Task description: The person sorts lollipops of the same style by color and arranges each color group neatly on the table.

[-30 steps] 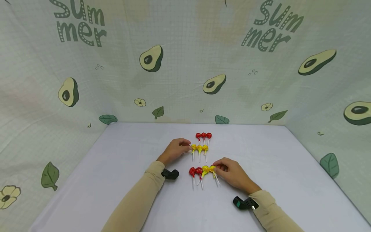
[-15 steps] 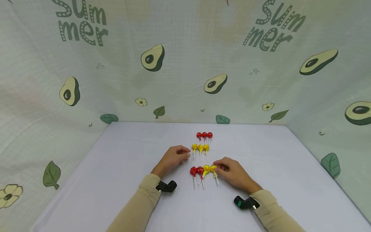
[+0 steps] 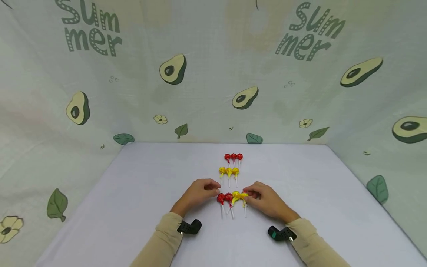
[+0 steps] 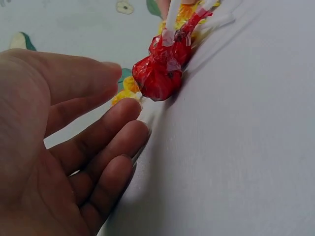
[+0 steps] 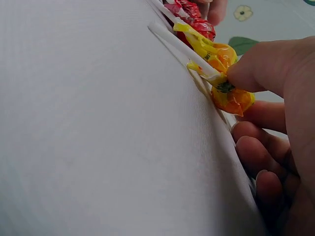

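Note:
In the head view, a near row has two red lollipops [image 3: 221, 198] on the left and two yellow ones on the right. My right hand [image 3: 268, 200] pinches the rightmost yellow lollipop [image 3: 244, 195] by its head; in the right wrist view the thumb lies on this yellow wrapper [image 5: 232, 98]. My left hand [image 3: 198, 194] is just left of the leftmost red head. The left wrist view shows its thumb and fingers parted, close beside the red lollipop [image 4: 158, 81], with nothing between them.
Behind the near row lie three yellow lollipops [image 3: 229, 171] side by side, and beyond them three red lollipops [image 3: 234, 157]. All are on a white table [image 3: 160, 163] with a printed cloth [image 3: 207, 74] hanging behind it.
My left hand has moved from beside the middle yellow row down to the near row's left end. In my right hand the yellow lollipop's stick has turned from slanting to nearly straight.

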A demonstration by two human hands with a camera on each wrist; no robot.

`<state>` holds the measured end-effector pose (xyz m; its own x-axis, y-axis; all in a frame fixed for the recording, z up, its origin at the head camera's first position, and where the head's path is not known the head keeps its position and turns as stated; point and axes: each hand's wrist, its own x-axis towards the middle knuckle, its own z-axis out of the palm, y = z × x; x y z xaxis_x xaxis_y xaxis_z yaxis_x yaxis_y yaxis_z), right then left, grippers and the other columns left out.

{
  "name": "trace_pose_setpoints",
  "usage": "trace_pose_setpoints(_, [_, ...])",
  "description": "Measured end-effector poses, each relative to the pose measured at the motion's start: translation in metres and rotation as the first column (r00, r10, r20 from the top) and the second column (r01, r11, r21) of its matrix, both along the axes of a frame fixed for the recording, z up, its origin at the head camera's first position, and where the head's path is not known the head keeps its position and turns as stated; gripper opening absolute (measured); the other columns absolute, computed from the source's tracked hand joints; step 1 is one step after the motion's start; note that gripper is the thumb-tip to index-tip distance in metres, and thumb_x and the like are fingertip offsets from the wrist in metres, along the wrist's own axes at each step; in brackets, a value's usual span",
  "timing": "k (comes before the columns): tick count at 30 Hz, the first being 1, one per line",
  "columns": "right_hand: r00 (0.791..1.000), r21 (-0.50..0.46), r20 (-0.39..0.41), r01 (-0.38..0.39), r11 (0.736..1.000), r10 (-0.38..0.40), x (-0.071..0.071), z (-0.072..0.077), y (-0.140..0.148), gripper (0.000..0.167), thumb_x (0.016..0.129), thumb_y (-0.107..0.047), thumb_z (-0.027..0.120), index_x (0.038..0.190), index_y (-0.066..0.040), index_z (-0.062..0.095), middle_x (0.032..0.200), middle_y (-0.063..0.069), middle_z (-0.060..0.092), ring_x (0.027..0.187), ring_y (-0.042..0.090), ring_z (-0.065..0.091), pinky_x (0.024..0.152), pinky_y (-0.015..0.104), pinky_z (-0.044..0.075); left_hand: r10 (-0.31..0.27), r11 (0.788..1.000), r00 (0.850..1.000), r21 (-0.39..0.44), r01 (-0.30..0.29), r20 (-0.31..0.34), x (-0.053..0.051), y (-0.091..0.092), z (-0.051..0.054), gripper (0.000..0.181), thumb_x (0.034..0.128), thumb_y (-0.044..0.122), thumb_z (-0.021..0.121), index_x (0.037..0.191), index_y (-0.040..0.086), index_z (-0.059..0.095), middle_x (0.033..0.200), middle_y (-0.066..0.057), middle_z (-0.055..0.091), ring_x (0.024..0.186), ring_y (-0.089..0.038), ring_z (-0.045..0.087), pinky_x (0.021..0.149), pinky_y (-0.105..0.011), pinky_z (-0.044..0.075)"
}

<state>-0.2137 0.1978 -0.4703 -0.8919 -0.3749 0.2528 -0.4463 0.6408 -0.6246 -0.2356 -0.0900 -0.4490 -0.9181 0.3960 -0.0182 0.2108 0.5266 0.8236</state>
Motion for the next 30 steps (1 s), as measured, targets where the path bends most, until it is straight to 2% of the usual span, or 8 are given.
trace_pose_setpoints(8, [1.000,0.004,-0.024,0.009,1.000,-0.009,-0.0010,-0.0018,-0.0021,0.019,0.089,-0.021,0.075,0.108,-0.019,0.075,0.086,-0.012,0.057,0.077,0.006,0.053,0.067,0.024,0.046,-0.061,0.998,0.998,0.007,0.061,-0.002,0.0059,-0.0023,0.0001,0.023,0.0923,0.026,0.071,0.113,0.015,0.072,0.095,0.008,0.066,0.090,-0.014,0.059,0.083,-0.036,0.049])
trace_pose_setpoints(15, [0.999,-0.020,-0.004,0.038,0.999,-0.038,0.0001,0.0007,-0.0029,0.017,0.088,-0.020,0.076,0.106,-0.020,0.074,0.086,-0.012,0.057,0.077,0.007,0.054,0.067,0.024,0.046,-0.038,0.999,0.998,0.012,0.039,-0.050,0.0063,0.0013,-0.0029,0.027,0.0918,0.027,0.073,0.115,0.014,0.072,0.093,0.009,0.066,0.086,-0.012,0.060,0.079,-0.032,0.049])
trace_pose_setpoints(25, [0.994,-0.040,0.069,0.088,0.995,-0.085,0.0028,0.0039,-0.0043,0.018,0.088,-0.017,0.075,0.106,-0.018,0.073,0.086,-0.009,0.059,0.078,0.012,0.054,0.068,0.026,0.045,-0.019,1.000,0.999,-0.016,0.019,-0.035,0.0080,0.0023,-0.0037,0.012,0.0911,0.030,0.073,0.101,0.023,0.073,0.088,0.010,0.065,0.083,-0.012,0.059,0.076,-0.033,0.048])
trace_pose_setpoints(30, [0.988,-0.037,0.105,0.120,0.992,-0.115,0.0032,0.0034,-0.0040,0.019,0.088,-0.017,0.075,0.106,-0.016,0.072,0.085,-0.007,0.059,0.078,0.014,0.054,0.068,0.027,0.045,-0.029,0.999,0.999,-0.019,0.029,-0.042,0.0076,0.0027,-0.0041,0.014,0.0910,0.030,0.074,0.102,0.022,0.073,0.089,0.010,0.065,0.084,-0.012,0.059,0.077,-0.033,0.048])
